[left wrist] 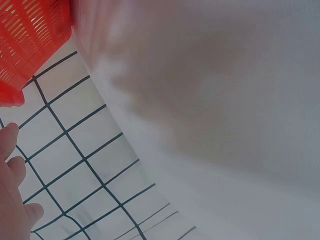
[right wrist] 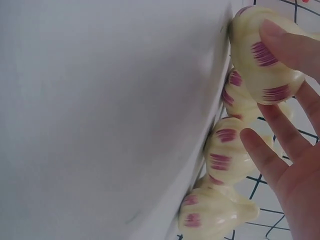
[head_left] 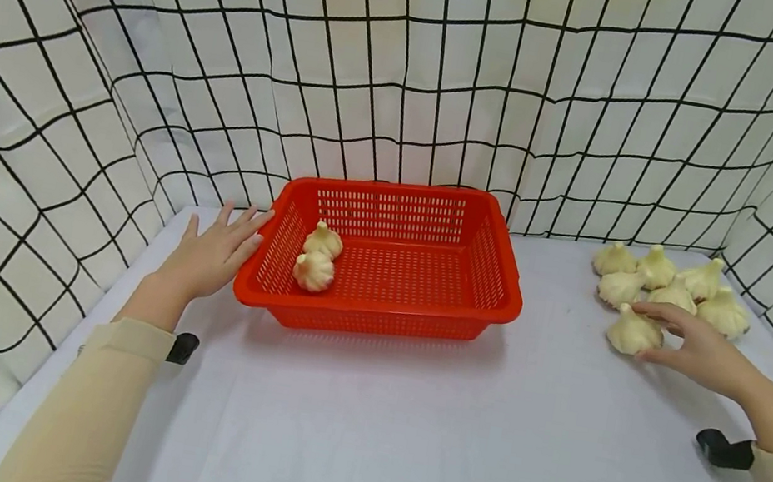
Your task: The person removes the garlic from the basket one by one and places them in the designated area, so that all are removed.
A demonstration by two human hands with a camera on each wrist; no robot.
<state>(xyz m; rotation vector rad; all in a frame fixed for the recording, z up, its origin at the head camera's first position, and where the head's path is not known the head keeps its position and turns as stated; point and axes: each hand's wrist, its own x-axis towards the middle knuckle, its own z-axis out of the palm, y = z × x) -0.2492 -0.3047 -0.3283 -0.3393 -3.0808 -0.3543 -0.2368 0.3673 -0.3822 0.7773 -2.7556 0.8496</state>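
Observation:
In the head view my right hand point(head_left: 710, 357) pinches a cream garlic bulb point(head_left: 630, 333) at the right of the table, thumb on one side and fingers on the other. The right wrist view shows purple streaks on that garlic bulb point(right wrist: 252, 55), with the thumb across it. Several other garlic bulbs point(head_left: 619, 288) sit clustered just behind. A red perforated plastic basket point(head_left: 374, 317) stands mid-table with two garlic bulbs point(head_left: 313, 272) at its left end. My left hand point(head_left: 208, 253), fingers spread and nearly straight, rests at the basket's left rim.
Black wire mesh point(head_left: 404, 84) backed with white sheeting walls the far, left and right sides. A white cloth covers the tabletop point(head_left: 402, 429). Dark wrist mounts point(head_left: 724, 449) stick out beside both forearms, low over the table.

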